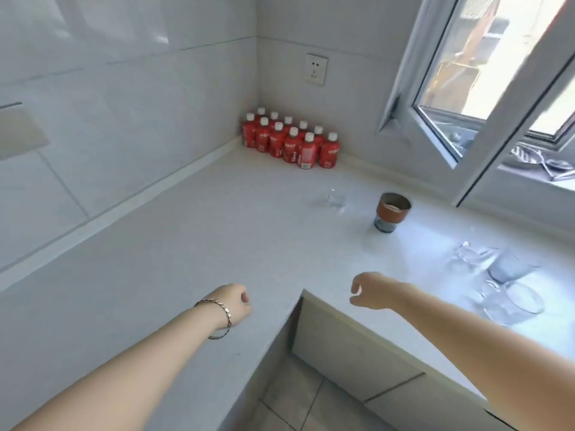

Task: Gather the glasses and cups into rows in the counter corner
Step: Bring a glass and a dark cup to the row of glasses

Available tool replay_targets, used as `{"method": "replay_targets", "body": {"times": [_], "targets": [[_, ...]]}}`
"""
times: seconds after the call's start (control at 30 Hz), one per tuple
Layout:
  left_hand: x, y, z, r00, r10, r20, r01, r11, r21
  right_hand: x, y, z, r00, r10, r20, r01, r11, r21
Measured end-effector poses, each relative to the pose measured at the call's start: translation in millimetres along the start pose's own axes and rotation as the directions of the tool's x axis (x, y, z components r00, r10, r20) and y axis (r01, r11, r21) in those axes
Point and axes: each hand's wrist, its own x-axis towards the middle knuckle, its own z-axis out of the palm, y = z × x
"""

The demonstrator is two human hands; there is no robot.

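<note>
Both hands hover empty over the white surface (pixel 217 231): the left hand (pixel 231 304), with a bracelet (pixel 217 318) at the wrist, is loosely curled; the right hand (pixel 371 292) has its fingers bent downward, partly spread, gripping nothing.

Just right of the right hand stands a cluster of clear glasses (pixel 510 301) with a grey cup (pixel 510 265) among them; blur and glare hide their exact count and whether they touch. Beyond the right hand, well apart from that cluster, sits a brown cup (pixel 392 213), and left of it a small glass (pixel 335 197), nearly invisible against the surface.

These pieces are likely light, rigid, smooth and breakable. Each is best taken around the wall, thumb opposite fingers, and set down gently. The brown band on the cup may give better grip.

Farthest off, red bottles (pixel 291 143) already fill the corner, so the rows probably go just in front of them.
</note>
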Motion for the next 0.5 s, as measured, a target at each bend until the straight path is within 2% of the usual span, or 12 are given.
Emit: {"method": "replay_targets", "body": {"times": [0.13,0.23,0.4,0.5], "targets": [[37,81,4,0.997,0.078,0.007,-0.078,0.996,0.037,16,89,-19,0.993,0.117,-0.025,-0.115,0.990,0.080],[67,124,3,0.993,0.116,-0.011,-0.114,0.988,0.105,38,130,-28,0.980,0.189,-0.064,-0.174,0.967,0.183],[126,174,-8,0.990,0.140,0.025,-0.142,0.971,0.192,89,165,-51,0.935,0.321,-0.150,-0.241,0.886,0.396],[170,195,-19,0.987,0.153,0.055,-0.161,0.964,0.212,130,170,-74,0.900,0.382,-0.211,-0.228,0.824,0.519]]}}
